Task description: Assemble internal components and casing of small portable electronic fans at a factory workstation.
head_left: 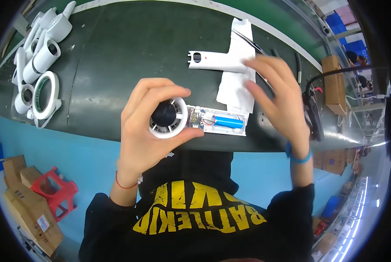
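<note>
My left hand (136,120) is closed around the round white head of a small handheld fan (166,114) with a black hub. Its handle lies opened up toward the right, showing a circuit board (196,118) and a blue cylindrical battery (228,122) joined by thin wires. Slightly blurred, my right hand (285,102) is open, thumb and fingers apart, near the right end of a white handle cover (213,60). That cover rests partly on a white paper or cloth (235,92). Metal tweezers (248,40) lie across the sheet, partly hidden behind my right hand.
Several white fan bodies (40,61) are piled at the far left of the dark table (112,52), with a tape roll (47,95) beside them. At the right are dark tools, a black cable (335,71) and a cardboard box (333,85). A red stool (58,192) stands lower left.
</note>
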`<state>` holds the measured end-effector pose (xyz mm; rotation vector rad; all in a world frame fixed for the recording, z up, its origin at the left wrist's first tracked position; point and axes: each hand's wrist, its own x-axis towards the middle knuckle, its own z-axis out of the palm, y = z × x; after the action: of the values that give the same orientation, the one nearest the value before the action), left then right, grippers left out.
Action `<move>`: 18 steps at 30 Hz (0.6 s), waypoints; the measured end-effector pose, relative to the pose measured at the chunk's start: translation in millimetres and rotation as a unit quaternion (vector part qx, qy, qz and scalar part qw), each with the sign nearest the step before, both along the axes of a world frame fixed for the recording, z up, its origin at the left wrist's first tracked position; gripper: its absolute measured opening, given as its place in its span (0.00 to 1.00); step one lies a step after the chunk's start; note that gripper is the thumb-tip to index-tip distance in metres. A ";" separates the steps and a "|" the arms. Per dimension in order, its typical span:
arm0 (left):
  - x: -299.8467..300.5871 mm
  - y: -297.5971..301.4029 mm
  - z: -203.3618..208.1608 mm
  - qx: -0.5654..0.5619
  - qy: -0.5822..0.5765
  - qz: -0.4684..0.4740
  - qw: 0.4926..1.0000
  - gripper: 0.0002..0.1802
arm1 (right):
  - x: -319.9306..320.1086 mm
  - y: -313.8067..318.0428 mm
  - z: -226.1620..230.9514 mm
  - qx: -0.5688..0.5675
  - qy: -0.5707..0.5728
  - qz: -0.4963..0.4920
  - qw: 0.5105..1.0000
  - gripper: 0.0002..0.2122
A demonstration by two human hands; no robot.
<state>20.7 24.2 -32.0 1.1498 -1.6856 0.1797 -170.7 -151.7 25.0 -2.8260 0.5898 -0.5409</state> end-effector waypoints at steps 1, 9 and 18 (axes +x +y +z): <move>0.6 0.5 2.1 0.000 -0.006 -0.001 1.000 0.37 | 19.8 -5.9 -2.2 -0.024 0.012 0.044 0.999 0.17; -5.0 -2.7 -4.3 -0.052 -0.031 0.012 0.998 0.38 | 29.9 -25.6 -18.5 0.433 -0.151 0.012 0.889 0.15; -6.1 -0.8 -4.6 -0.070 -0.020 -0.030 0.997 0.39 | -9.9 29.9 0.4 0.747 -0.239 0.087 0.615 0.29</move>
<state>14.6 23.4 -36.6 0.9972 -1.7130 0.2806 -180.6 -121.8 25.4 -1.0266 0.3216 -0.3873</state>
